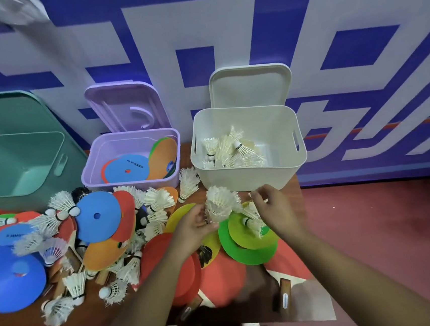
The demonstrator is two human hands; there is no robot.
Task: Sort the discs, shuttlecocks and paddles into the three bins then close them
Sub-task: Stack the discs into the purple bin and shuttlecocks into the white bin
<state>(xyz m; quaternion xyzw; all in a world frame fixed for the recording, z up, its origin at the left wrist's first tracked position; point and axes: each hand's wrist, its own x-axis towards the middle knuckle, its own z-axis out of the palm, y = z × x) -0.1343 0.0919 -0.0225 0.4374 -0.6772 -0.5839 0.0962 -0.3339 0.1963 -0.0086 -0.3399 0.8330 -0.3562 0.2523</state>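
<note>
Currently held: a stack of nested shuttlecocks (219,204) is gripped from below by the left hand (191,228), feather skirts pointing up, in front of the white bin.
Left fingers (209,225): curled around the lower end of the stack.
Right hand (273,209): raised just beside the stack, above the green disc; the fingers are curled with thumb and forefinger close together, but it cannot be told whether anything is pinched.
White bin (249,178): set at the right rear of the tabletop (14,321), lid (251,85) stood up behind it; binned shuttlecocks (231,150) are piled inside.
Lilac bin (86,175): placed in the middle, lid raised; flat discs (126,168) in blue and orange are stored inside.
Teal bin (11,161): located at the left, lid leaned behind it.
Green disc (243,252): laid on red paddles (222,277), overlapped by a yellow-green disc (250,238) on which a single shuttlecock (253,222) is lying.
Unsorted heap (98,216): discs, shuttlecocks and paddles are mixed over the left half of the tabletop.
</note>
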